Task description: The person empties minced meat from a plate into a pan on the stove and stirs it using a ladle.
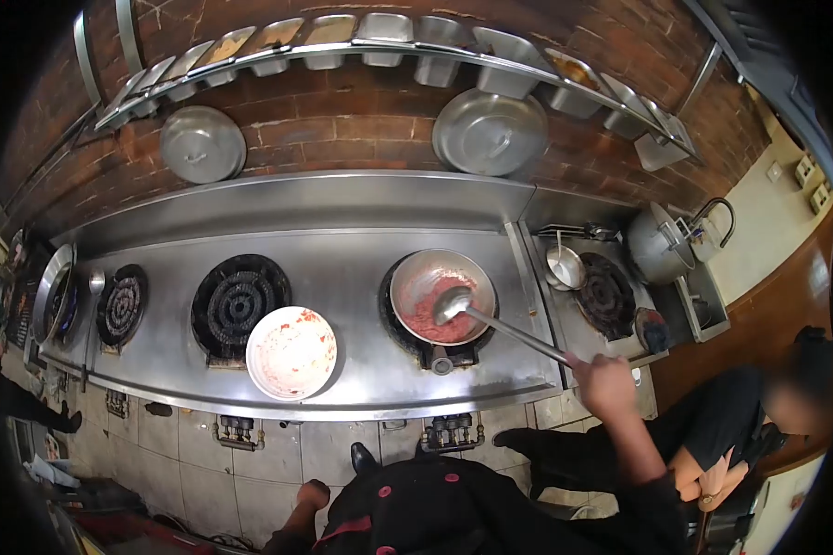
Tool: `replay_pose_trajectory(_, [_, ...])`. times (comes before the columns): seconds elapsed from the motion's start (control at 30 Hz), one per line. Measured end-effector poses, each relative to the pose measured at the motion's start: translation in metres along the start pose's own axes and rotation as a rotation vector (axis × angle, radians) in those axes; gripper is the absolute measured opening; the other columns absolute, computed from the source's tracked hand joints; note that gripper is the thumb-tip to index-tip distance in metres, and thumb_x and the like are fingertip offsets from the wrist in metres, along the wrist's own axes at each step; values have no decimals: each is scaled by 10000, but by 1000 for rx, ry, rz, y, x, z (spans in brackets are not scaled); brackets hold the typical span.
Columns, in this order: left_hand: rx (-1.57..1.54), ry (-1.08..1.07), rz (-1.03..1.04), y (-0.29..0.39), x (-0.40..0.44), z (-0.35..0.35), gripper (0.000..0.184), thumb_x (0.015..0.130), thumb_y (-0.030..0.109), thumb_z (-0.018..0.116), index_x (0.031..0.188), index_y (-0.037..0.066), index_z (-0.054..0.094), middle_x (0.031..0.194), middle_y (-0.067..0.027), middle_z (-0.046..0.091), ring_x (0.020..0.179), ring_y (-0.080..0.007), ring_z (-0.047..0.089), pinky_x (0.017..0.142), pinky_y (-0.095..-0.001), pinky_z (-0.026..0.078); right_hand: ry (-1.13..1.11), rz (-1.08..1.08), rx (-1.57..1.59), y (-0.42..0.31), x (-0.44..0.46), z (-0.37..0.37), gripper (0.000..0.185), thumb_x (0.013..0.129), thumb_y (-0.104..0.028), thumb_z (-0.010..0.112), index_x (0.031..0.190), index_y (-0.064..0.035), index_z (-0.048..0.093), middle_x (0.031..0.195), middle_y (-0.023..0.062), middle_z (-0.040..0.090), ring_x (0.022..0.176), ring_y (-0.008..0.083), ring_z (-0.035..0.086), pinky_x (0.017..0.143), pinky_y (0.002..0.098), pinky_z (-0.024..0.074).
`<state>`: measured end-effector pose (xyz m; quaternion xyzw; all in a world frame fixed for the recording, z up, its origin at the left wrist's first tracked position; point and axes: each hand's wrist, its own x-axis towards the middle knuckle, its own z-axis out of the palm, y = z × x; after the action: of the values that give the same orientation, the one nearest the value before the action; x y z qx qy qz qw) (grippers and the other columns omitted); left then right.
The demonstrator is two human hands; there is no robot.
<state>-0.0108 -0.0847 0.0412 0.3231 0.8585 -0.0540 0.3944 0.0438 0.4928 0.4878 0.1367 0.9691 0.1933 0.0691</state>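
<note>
My right hand [607, 388] is closed around the end of a long-handled metal ladle [518, 336]. The ladle's bowl rests inside a wok [404, 277], against pinkish-red minced meat [432, 319] spread over the bottom. The wok sits on a burner, its short hollow handle pointing towards me. Left of it, a white bowl [292, 353] smeared with red residue stands between two burners, near the counter's front edge. Low at my side, away from the counter, my left hand [314, 495] is curled into a fist with nothing visible in it.
Burners [241, 298] line the steel counter [352, 277]. A rail of metal food pans [330, 42] runs above, with two round lids [491, 131] below it. A tall pot [659, 244] and small pan [565, 270] stand right. A person in black [676, 421] is close at right, arms folded.
</note>
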Motion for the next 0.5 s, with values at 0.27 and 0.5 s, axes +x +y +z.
replay_pose_trajectory(0.27, [-8,-132,29,13,1,-14,343,840,238,492,1013,50,721,1129,-175,673,1060,-339,643,904,-442,527,-5,129,238,-32,-2,50,349,875,-204,568,1218,-210,634,704,132,649,698,327,655,606,476,505])
replay_pose_trajectory(0.5, [-316,195,-153,-11,11,-2,342,844,259,486,986,56,722,1098,-168,682,1056,-335,635,902,-438,523,-227,214,508,-29,-23,-1,399,892,-288,557,1276,-189,603,920,189,686,846,378,659,736,489,513])
